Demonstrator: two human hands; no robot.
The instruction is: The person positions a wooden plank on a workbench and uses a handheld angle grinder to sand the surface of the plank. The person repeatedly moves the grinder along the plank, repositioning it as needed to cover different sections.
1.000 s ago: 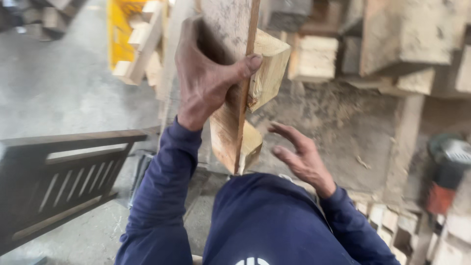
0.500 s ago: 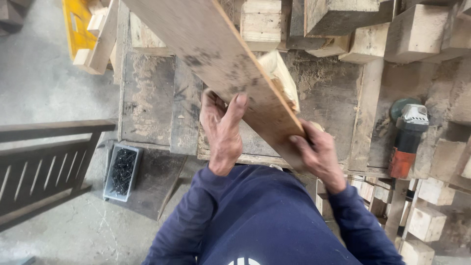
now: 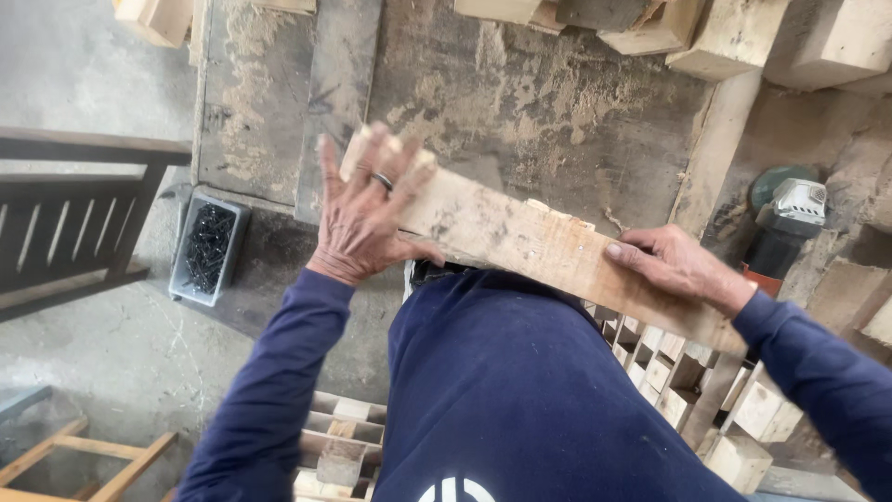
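Left of plank (image 3: 548, 256), grey screw tub (image 3: 206, 248).

— What's the floor like?
— Grey concrete (image 3: 102, 372), dusty and scuffed. A dark metal rack (image 3: 65, 214) stands at the left, and a wooden frame (image 3: 84, 460) lies in the bottom corner.
— And the bench?
— A worn workbench (image 3: 520, 102), dusted with sawdust. Wood blocks (image 3: 743, 33) pile along its far edge. A small tray of black screws (image 3: 206, 249) sits at its left end, and a grinder (image 3: 785, 218) lies at the right.
— Light?
— Even daylight, with soft shadows.
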